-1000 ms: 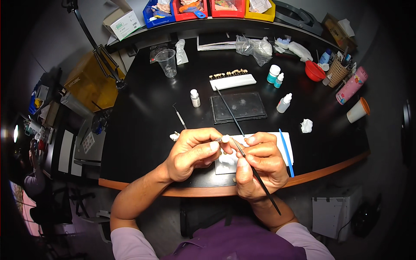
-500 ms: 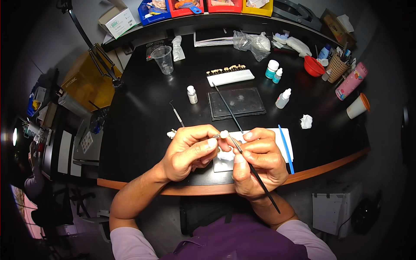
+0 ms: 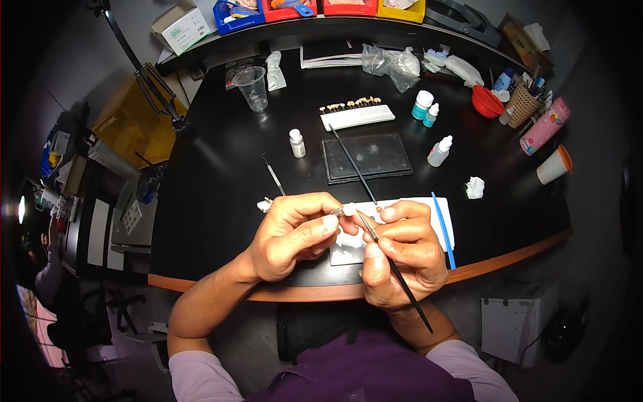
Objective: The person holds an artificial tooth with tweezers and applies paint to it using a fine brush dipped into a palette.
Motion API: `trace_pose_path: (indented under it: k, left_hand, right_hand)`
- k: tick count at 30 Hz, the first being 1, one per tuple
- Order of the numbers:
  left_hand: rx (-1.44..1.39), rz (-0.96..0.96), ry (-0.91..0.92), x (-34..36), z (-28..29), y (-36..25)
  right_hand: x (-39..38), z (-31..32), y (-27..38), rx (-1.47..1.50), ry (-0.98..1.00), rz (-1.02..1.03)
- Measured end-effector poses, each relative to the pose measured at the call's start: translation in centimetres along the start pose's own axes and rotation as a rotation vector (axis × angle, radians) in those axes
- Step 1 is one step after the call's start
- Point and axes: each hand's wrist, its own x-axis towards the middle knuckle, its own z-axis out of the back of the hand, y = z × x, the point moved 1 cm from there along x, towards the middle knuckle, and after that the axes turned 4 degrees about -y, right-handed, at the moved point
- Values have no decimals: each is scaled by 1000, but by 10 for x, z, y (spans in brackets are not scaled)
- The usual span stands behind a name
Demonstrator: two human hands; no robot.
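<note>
Pinched in the fingertips of my left hand [image 3: 291, 231] is a tiny metal-coloured holder with a small white tooth crown [image 3: 349, 210] at its end. My right hand [image 3: 410, 251] grips a fine brush [image 3: 404, 287] with a dark handle, much like a pen. The brush tip points at the crown from the right and sits very close to it; whether they touch I cannot tell. Beneath both hands lies a white pad [image 3: 439, 209] with a pale plate at its left, partly covered by my fingers. A thin blue stick [image 3: 443, 231] rests along the pad's right side.
Behind the pad, a second brush [image 3: 351, 161] leans across a black slab [image 3: 385, 157] and a white tooth shade rack [image 3: 362, 118]. Small bottles [image 3: 297, 144], [image 3: 439, 151] flank the slab. A metal probe [image 3: 274, 175] lies left, crumpled tissue [image 3: 475, 188] right. A clear cup [image 3: 252, 90] stands far left.
My right hand has moved slightly right, drawing the brush tip a little off the crown. My left hand holds the crown in nearly the same place.
</note>
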Motion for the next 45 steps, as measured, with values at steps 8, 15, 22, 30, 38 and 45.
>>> trace_pose_path:
  k: [8, 15, 22, 30, 38, 45]
  left_hand:
    - [23, -21, -13, -1, -1, 0]
    - [11, -32, -22, -1, -1, 1]
    - [43, -78, -29, 0, 0, -1]
    - [57, -57, -22, 0, 1, -3]
    - [100, -61, -48, -1, 1, -6]
    - [73, -60, -50, -1, 2, -4]
  right_hand:
    - [1, 3, 2, -27, 28, 5]
    - [-1, 5, 2, -39, 41, 11]
    - [-1, 4, 1, -49, 24, 24]
    - [1, 4, 2, -49, 21, 9]
    - [0, 4, 2, -39, 27, 1]
    - [0, 3, 1, -22, 19, 3]
